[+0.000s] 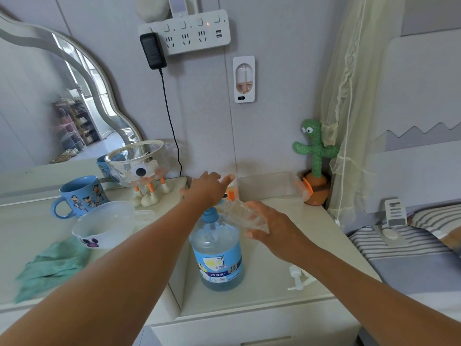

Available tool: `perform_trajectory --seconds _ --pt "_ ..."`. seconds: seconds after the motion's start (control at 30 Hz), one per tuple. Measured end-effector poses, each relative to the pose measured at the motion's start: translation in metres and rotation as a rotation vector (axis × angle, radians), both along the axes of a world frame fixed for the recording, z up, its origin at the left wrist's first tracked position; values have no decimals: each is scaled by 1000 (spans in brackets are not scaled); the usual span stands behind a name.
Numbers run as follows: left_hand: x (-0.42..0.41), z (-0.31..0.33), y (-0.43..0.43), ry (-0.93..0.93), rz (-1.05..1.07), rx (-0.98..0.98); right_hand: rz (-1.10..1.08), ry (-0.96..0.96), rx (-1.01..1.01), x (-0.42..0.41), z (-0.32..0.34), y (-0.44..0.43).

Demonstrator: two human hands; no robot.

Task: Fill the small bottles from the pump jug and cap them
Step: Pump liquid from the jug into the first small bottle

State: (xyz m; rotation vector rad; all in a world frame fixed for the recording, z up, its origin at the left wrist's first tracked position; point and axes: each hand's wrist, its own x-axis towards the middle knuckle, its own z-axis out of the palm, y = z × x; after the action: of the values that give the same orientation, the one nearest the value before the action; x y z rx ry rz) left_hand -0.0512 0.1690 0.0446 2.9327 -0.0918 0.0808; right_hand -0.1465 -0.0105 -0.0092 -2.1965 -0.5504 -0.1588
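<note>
A clear pump jug (219, 255) with a blue label and blue liquid low inside stands on the white cabinet top (274, 290). My left hand (208, 189) lies flat on the blue pump head (209, 216), fingers spread. My right hand (274, 228) grips a small clear bottle (240, 211), tilted on its side with its mouth against the pump spout. A white pump cap (296, 278) lies on the cabinet to the right of the jug.
A clear plastic box (272, 186) with orange clips stands at the back, beside a cactus toy (314, 161). On the left are a blue mug (79, 194), a white bowl (104, 226), a teal cloth (52, 265) and a glass bowl (134, 161). A bed lies to the right.
</note>
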Motion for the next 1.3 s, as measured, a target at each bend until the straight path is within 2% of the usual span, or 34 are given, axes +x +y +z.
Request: perform_trajectory --seconds 0.1,0.23,0.33,0.63,0.8,0.9,1.03,1.3 --pt "2 -4 0 34 107 -47 8 12 12 3 -5 0" --pt "8 -9 4 26 113 -134 9 4 25 6 -11 1" --pt "10 -13 4 70 33 37 8 8 14 7 -13 0" --pt "-3 2 1 66 102 -129 32 29 10 1 1 -5" --pt "-2 4 -1 83 105 -132 42 31 12 0 5 -7" --pt "-1 2 0 104 73 -2 47 28 26 2 5 -8" --pt "7 -7 2 36 121 -78 46 23 41 7 -3 -6" --pt "4 -10 -1 50 106 -60 37 47 32 3 -6 -6"
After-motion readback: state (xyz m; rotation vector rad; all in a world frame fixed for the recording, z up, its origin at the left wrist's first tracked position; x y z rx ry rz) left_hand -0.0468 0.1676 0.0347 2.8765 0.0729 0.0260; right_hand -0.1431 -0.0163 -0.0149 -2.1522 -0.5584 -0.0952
